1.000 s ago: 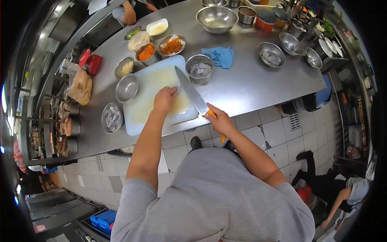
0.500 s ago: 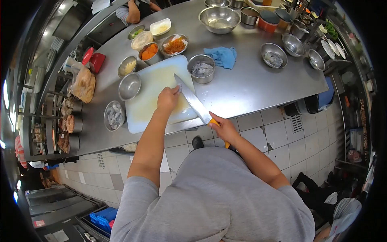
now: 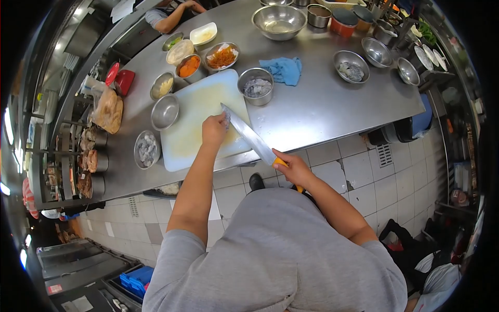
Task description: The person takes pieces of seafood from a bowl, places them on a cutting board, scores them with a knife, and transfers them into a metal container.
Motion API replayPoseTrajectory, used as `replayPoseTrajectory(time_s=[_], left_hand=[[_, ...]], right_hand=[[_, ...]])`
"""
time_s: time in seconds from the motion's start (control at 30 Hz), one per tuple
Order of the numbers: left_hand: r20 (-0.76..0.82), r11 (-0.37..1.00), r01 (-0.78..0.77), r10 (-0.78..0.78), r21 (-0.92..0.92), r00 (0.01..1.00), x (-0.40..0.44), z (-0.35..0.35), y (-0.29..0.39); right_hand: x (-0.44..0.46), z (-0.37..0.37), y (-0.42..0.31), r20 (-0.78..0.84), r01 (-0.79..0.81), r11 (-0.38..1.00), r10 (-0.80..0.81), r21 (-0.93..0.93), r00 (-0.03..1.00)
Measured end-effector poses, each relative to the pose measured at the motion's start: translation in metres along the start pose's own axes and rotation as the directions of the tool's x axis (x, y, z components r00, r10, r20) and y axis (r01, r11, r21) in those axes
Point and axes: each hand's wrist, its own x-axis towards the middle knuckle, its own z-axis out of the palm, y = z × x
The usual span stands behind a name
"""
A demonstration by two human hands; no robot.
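My right hand (image 3: 292,167) is closed around the yellow handle of a large chef's knife (image 3: 251,137), its blade slanting up and left over the white cutting board (image 3: 193,122). My left hand (image 3: 213,130) pinches a small grey raw shrimp (image 3: 227,120) beside the blade near its tip. At the board's left stand a bowl of raw shrimp (image 3: 147,150) and an empty metal bowl (image 3: 165,112). A deep metal container (image 3: 256,86) with more grey shrimp sits by the board's upper right corner.
Behind the board are bowls of orange strips (image 3: 222,56) and orange pieces (image 3: 189,67). A blue cloth (image 3: 284,70) lies right of the shrimp container. Farther right is another shrimp bowl (image 3: 351,67). A person's arm (image 3: 174,20) shows across the steel table (image 3: 312,117).
My right hand and the knife handle have shifted slightly right and down. The shrimp in my left hand shows more beside the blade. The person across the table has moved an arm.
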Motion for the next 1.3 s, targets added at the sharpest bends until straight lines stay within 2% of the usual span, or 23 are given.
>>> replayPoseTrajectory(time_s=[0.03, 0.1, 0.13, 0.2, 0.3, 0.4, 0.43, 0.5, 0.83, 0.9, 0.93, 1.0, 1.13, 1.2, 1.23, 1.3], left_hand=[[-0.001, 1.0, 0.005, -0.005, 0.001, 1.0, -0.001, 0.0, -0.003], [-0.088, 0.965, -0.16, 0.182, 0.208, 0.979, -0.003, 0.001, -0.005], [-0.086, 0.965, -0.159, 0.181, 0.209, 0.98, -0.004, 0.002, -0.005], [-0.107, 1.0, 0.005, -0.007, -0.019, 0.994, -0.005, 0.006, -0.004], [-0.11, 1.0, 0.016, -0.017, -0.012, 0.994, -0.004, 0.006, -0.006], [-0.13, 0.999, 0.039, -0.039, -0.008, 0.991, -0.009, 0.006, -0.003], [-0.129, 0.999, 0.039, -0.04, -0.008, 0.991, -0.009, 0.008, -0.006], [-0.156, 0.998, 0.041, -0.047, -0.045, 0.987, -0.008, 0.009, -0.007], [-0.13, 0.98, 0.111, -0.134, -0.166, 0.982, -0.012, 0.007, 0.001], [-0.174, 0.993, 0.112, -0.116, -0.034, 0.978, -0.012, 0.004, 0.01], [-0.172, 0.993, 0.11, -0.114, -0.035, 0.978, -0.013, 0.003, 0.016], [-0.25, 0.98, -0.072, 0.118, 0.185, 0.961, -0.017, 0.001, 0.026], [-0.203, 0.981, -0.033, 0.072, 0.189, 0.976, -0.002, -0.007, 0.023], [-0.121, 0.996, 0.09, -0.089, -0.004, 0.989, 0.004, -0.012, 0.013], [-0.122, 0.996, 0.093, -0.093, -0.005, 0.988, 0.006, -0.012, 0.007], [-0.071, 0.972, 0.121, -0.138, -0.204, 0.988, 0.006, -0.013, 0.0]], right_hand=[[-0.005, -0.001, 0.001, 0.005, -0.001, 1.0, 0.001, 0.0, 1.0], [-0.013, -0.003, 0.004, -0.018, 0.05, 0.999, -0.05, -0.021, 0.999], [-0.013, -0.004, 0.01, -0.017, 0.048, 0.999, -0.048, -0.02, 0.999], [-0.013, -0.006, 0.015, -0.019, 0.147, 0.986, -0.149, -0.075, 0.989], [-0.026, -0.014, 0.006, 0.023, 0.059, 0.992, -0.057, -0.108, 0.998], [-0.038, -0.018, 0.001, 0.039, 0.042, 0.997, -0.039, -0.071, 0.998], [-0.039, -0.018, 0.008, 0.039, 0.04, 0.997, -0.038, -0.07, 0.999], [-0.04, -0.019, 0.019, 0.017, 0.146, 0.981, -0.145, -0.125, 0.989], [-0.063, -0.031, 0.024, 0.051, 0.114, 0.98, -0.107, -0.162, 0.993], [-0.066, -0.032, 0.027, 0.032, 0.17, 0.968, -0.167, -0.186, 0.985], [-0.067, -0.032, 0.03, 0.029, 0.169, 0.968, -0.166, -0.186, 0.986], [-0.067, -0.033, 0.034, 0.052, 0.193, 0.951, -0.186, -0.24, 0.981], [-0.072, -0.036, 0.033, 0.037, 0.239, 0.925, -0.239, -0.295, 0.97], [-0.076, -0.039, 0.03, 0.04, 0.239, 0.911, -0.24, -0.336, 0.97], [-0.077, -0.04, 0.03, 0.043, 0.238, 0.911, -0.238, -0.336, 0.97], [-0.08, -0.042, 0.03, -0.01, 0.232, 0.922, -0.247, -0.311, 0.969]])
